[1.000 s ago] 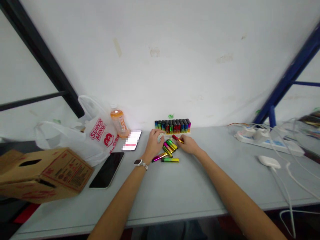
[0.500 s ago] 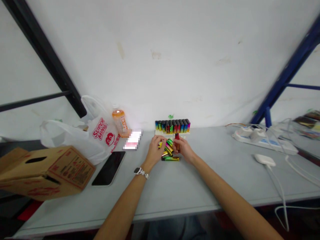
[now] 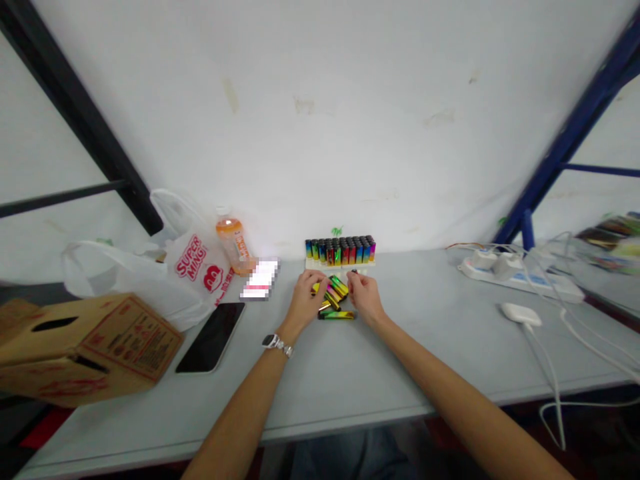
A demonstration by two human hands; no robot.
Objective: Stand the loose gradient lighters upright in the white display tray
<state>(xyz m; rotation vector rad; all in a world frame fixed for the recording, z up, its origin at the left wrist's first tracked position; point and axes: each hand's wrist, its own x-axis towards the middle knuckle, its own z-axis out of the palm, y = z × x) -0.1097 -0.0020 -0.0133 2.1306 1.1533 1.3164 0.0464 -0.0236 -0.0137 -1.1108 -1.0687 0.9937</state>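
Note:
My left hand (image 3: 303, 297) rests at the left side of a small heap of shiny lighters (image 3: 334, 293), its fingers curved and apart from the thumb. A yellow lighter shows between them; I see no firm grip on it. My right hand (image 3: 367, 296) is closed at the heap's right side around a lighter (image 3: 355, 271), with only its dark tip showing above the fingers. One green-yellow lighter (image 3: 337, 315) lies crosswise at the front of the heap. Behind both hands, several rows of upright multicoloured lighters with black tops (image 3: 341, 251) stand in a pale tray (image 3: 314, 265).
At left stand a cardboard box (image 3: 127, 347), a white plastic bag (image 3: 145, 287) and an orange drink bottle (image 3: 233, 240). A black phone (image 3: 213, 339) lies near the box. On the right are a power strip (image 3: 525, 281) and a white charger (image 3: 521, 313) with loose cables.
My right hand has turned and closed further, so the red lighter that stood out of it is now mostly hidden. The left hand stays by the heap. The whole view has shifted slightly.

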